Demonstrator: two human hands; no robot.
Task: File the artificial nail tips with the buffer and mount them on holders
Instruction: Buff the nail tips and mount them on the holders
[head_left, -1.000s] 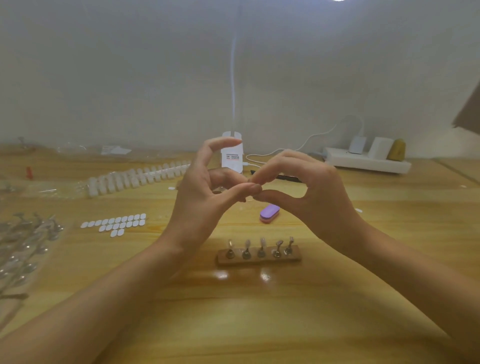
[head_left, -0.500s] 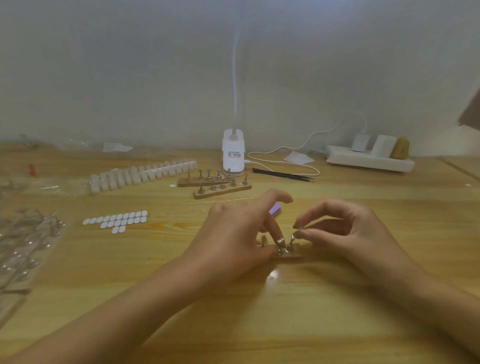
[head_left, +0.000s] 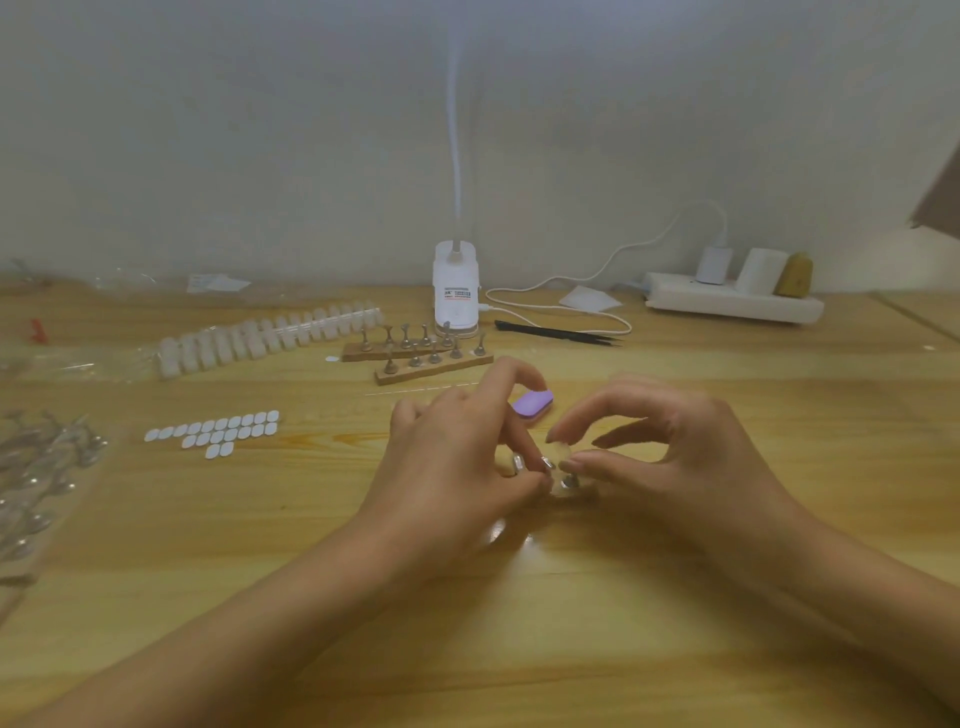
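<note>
Low over the table, my right hand (head_left: 670, 457) pinches a clear nail tip (head_left: 561, 451) between thumb and forefinger, right on top of a metal holder (head_left: 570, 481). My left hand (head_left: 457, 467) has its fingers curled and pinches a neighbouring metal holder (head_left: 546, 463) on the same stand; the stand's wooden base is mostly hidden under both hands. A purple buffer (head_left: 532, 404) lies on the table just behind my left fingers.
Two more wooden holder stands (head_left: 436, 364) stand further back. A strip of nail tips (head_left: 270, 338), white adhesive pads (head_left: 218, 431) and a bag of metal holders (head_left: 36, 478) lie left. Lamp base (head_left: 456, 291), black tweezers (head_left: 556, 332) and power strip (head_left: 732, 301) sit behind.
Both hands came down from chest height, where they met in front of me, to the holder stand on the table. My right hand now sets the nail tip against a holder.
</note>
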